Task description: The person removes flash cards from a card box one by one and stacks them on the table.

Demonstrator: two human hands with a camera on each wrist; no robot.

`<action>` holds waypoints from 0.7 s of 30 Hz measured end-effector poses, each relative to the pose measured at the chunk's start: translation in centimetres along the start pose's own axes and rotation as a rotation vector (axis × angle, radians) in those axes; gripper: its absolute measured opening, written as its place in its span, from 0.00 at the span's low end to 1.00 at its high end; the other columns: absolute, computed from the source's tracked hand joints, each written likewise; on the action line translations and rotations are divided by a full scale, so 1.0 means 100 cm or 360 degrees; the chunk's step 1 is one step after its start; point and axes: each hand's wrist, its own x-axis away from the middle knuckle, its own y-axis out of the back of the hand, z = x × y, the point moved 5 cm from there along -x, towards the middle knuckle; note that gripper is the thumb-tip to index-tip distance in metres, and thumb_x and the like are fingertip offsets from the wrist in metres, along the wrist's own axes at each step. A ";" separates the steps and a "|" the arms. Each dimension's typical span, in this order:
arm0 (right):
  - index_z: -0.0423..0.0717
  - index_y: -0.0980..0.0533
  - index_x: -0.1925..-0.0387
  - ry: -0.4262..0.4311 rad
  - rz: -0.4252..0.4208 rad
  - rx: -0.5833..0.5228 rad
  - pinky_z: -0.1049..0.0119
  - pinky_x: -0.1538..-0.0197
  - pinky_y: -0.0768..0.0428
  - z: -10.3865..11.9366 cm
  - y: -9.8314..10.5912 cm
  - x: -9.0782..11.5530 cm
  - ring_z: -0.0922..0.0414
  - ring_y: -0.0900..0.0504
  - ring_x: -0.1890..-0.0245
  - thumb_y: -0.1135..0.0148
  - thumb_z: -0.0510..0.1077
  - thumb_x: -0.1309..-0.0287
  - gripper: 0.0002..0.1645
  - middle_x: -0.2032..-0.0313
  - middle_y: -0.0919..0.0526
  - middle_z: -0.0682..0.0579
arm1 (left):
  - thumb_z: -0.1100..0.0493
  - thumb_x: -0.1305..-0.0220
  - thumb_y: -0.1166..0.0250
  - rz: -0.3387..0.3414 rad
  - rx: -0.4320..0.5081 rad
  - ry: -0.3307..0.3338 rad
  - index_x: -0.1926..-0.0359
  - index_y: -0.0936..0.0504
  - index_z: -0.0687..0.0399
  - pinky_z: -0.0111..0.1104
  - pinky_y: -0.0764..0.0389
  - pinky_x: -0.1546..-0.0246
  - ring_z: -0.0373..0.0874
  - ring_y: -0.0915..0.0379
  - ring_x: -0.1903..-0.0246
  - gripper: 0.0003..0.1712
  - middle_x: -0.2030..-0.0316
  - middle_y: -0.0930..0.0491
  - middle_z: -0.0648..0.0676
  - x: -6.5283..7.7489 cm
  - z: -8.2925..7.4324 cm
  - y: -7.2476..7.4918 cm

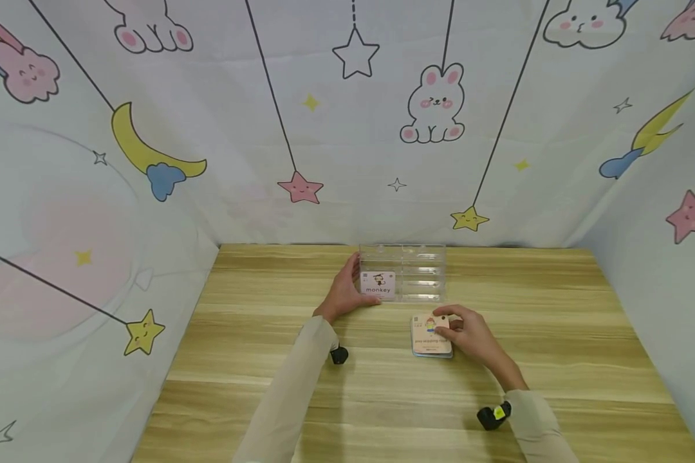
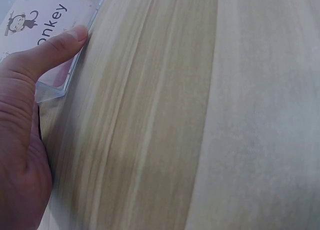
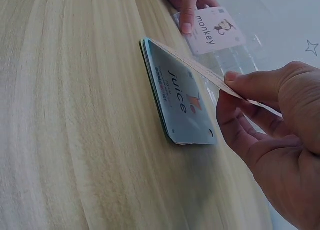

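A clear plastic card rack [image 1: 423,290] with two columns of slots stands at the table's far side. The pink monkey card [image 1: 378,289] sits in its front left slot. My left hand [image 1: 343,292] grips the rack's left end, its thumb along the front edge by the card. Nearer me, my right hand [image 1: 473,333] pinches a cream picture card [image 1: 425,339] between thumb and fingers. In the right wrist view that card is tilted up, its near end over a stack whose top card, juice [image 3: 180,100], is pale blue. The stack lies on the table.
The wood-grain table [image 1: 243,360] ends at a white cartoon-printed curtain [image 1: 347,141] just behind the rack, with more of it on both sides. Black wrist cameras sit on the left cuff [image 1: 309,341] and the right cuff [image 1: 527,411].
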 end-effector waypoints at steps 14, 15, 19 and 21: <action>0.38 0.18 0.46 0.0040 -0.0026 0.0254 0.69 0.67 0.26 -0.002 -0.004 0.003 0.56 0.26 0.67 0.27 0.36 0.38 0.19 0.59 0.19 0.46 | 0.55 0.58 0.11 0.0022 -0.0015 0.0032 0.17 0.55 0.52 0.27 0.39 0.26 0.47 0.44 0.24 0.77 0.22 0.42 0.58 0.001 0.000 -0.001; 0.38 0.18 0.46 0.0054 -0.0036 0.0280 0.69 0.67 0.27 -0.002 -0.004 0.003 0.56 0.27 0.68 0.26 0.35 0.39 0.19 0.60 0.19 0.47 | 0.55 0.58 0.11 0.0022 -0.0015 0.0034 0.17 0.55 0.52 0.27 0.39 0.27 0.47 0.44 0.24 0.77 0.22 0.42 0.58 0.001 0.000 -0.001; 0.37 0.18 0.48 0.0129 -0.0065 0.0374 0.69 0.69 0.27 0.000 -0.006 0.004 0.57 0.28 0.69 0.25 0.34 0.41 0.20 0.58 0.19 0.48 | 0.56 0.58 0.11 0.0020 -0.0015 0.0026 0.17 0.55 0.53 0.27 0.39 0.26 0.47 0.44 0.24 0.77 0.22 0.42 0.58 0.001 -0.001 0.000; 0.37 0.18 0.48 0.0160 -0.0076 0.0407 0.70 0.72 0.29 0.001 -0.008 0.004 0.59 0.30 0.71 0.24 0.34 0.42 0.20 0.61 0.20 0.49 | 0.55 0.58 0.11 0.0021 -0.0012 0.0028 0.17 0.54 0.52 0.26 0.39 0.27 0.46 0.44 0.24 0.76 0.22 0.41 0.58 0.001 -0.001 0.000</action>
